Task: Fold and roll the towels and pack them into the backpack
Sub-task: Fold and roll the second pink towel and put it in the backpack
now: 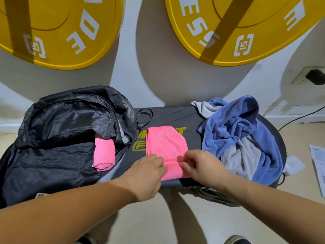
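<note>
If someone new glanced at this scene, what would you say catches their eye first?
Probably the folded pink towel at the centre of the dark platform, with the left hand and right hand pinching its near edge. Left of it, a rolled pink towel lies on the open black backpack, while a crumpled blue and grey towel heap sits to the right. Two big yellow discs hang on the wall behind.

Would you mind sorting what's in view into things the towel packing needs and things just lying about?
Needed: backpack; rolled pink towel; folded pink towel; blue towel; grey towel.

Lying about: yellow plates; papers; plug; cable.
</note>
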### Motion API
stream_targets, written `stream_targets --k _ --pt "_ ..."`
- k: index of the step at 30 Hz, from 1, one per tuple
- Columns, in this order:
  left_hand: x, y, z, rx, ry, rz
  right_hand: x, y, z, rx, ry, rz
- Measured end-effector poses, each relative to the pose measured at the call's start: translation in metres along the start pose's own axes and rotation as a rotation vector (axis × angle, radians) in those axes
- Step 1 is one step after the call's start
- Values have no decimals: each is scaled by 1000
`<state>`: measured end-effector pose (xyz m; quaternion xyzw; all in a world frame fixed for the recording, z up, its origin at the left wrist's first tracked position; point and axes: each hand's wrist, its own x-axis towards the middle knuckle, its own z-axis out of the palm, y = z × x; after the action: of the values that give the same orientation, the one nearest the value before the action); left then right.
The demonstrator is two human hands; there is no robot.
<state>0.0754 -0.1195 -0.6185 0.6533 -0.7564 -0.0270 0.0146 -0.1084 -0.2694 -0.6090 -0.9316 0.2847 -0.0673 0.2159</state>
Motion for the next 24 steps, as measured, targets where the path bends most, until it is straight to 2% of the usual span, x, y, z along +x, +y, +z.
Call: stream_targets --k 3,5,6,9,11,13,15,17,18,19,21,23,24 --pt "-3 4 -6 15 -63 -24 -1 1 7 -327 121 -328" --pt "-2 2 -7 -20 -56 -59 -4 1 10 -391 73 -469" --pt "-1 1 -7 -36 -49 -77 -6 2 11 -421 26 -475" --pt "2 -3 -5 -69 -90 -120 -6 4 12 -510 -35 -420" --pt "5 -7 -7 -218 -97 -195 0 5 9 -458 -86 -348" --pt "9 -14 -9 -515 -104 -369 8 2 3 -291 -167 -233" --pt "10 -20 -6 -797 -83 -537 14 -5 -6 13 -272 17" --pt "9 -25 -4 -867 -18 -652 20 -6 -6 209 -283 185" --pt "9 -28 -4 -805 21 -660 23 -5 -5 259 -268 241" --pt "8 -28 -6 -679 69 -610 25 -4 -3 297 -243 288" --pt "9 -24 -11 -348 163 -316 30 -4 3 364 -206 376" --pt "10 -12 -13 -71 143 15 35 -2 7 425 -170 460" --pt "10 -3 -12 -2 99 89 36 -2 7 423 -150 482"
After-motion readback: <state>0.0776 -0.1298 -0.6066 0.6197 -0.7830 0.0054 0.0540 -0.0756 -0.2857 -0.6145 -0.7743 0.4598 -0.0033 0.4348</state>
